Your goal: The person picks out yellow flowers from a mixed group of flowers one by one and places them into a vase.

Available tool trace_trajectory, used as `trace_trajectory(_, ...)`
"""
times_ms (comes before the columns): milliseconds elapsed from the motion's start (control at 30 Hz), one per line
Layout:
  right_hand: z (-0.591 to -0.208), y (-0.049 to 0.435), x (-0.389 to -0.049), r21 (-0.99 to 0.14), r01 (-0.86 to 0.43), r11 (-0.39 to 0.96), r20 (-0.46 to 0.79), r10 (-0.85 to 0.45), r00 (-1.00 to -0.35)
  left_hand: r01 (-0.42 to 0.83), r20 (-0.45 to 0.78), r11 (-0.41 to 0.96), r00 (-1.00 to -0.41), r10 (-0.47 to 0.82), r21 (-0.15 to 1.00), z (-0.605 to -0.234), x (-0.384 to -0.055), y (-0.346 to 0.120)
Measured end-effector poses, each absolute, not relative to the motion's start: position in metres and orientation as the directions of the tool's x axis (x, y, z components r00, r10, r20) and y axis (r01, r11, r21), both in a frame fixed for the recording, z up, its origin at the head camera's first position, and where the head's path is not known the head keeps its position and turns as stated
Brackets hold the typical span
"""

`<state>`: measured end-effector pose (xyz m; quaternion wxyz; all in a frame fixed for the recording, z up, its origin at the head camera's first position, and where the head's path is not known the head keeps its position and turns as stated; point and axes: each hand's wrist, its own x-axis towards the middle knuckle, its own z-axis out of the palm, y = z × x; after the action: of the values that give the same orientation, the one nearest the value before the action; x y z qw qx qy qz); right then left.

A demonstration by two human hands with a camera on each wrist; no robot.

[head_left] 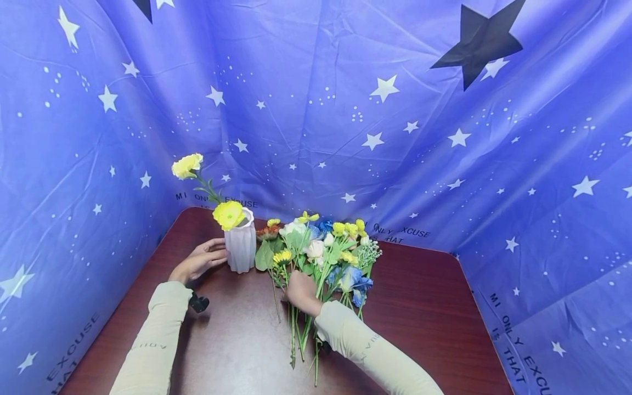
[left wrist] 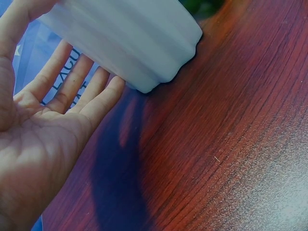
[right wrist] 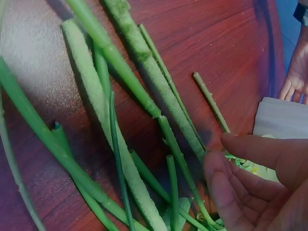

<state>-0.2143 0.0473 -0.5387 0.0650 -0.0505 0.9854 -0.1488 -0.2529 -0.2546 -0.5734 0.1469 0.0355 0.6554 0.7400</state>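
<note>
A pale fluted vase stands upright on the table, holding two yellow flowers, one taller and leaning left. My left hand is at the vase's left side. In the left wrist view, its extended fingers touch the vase wall near the base. My right hand is over the stems of a loose heap of flowers. In the right wrist view, its thumb and loosely bent fingers lie close to several green stems and a thin brown stem; no stem shows between the fingertips.
Blue flowers, white blooms and small yellow ones lie in the heap, stems toward the front of the dark red wooden table. A blue star-printed curtain surrounds the table at the back and sides.
</note>
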Motion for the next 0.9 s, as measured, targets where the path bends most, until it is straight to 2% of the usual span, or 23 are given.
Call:
trace_trajectory(500, -0.5469, 0.0391, -0.2163, -0.173, -0.097, 0.980, -0.092, -0.114, -0.989, -0.167, -0.140, -0.084, -0.955, 0.261, 0.982, -0.5725, -0.2525, -0.2532)
trace_trajectory(733, -0.5467, 0.0391, -0.2182, -0.221, -0.081, 0.972, -0.114, -0.108, -0.988, -0.169, -0.144, -0.075, -0.954, 0.263, 0.983, -0.5720, -0.2524, -0.2529)
trace_trajectory(900, -0.5421, 0.0402, -0.2189, -0.299, -0.023, 0.954, -0.186, -0.081, -0.979, -0.166, -0.138, -0.089, -0.956, 0.261, 0.982, -0.5729, -0.2522, -0.2536)
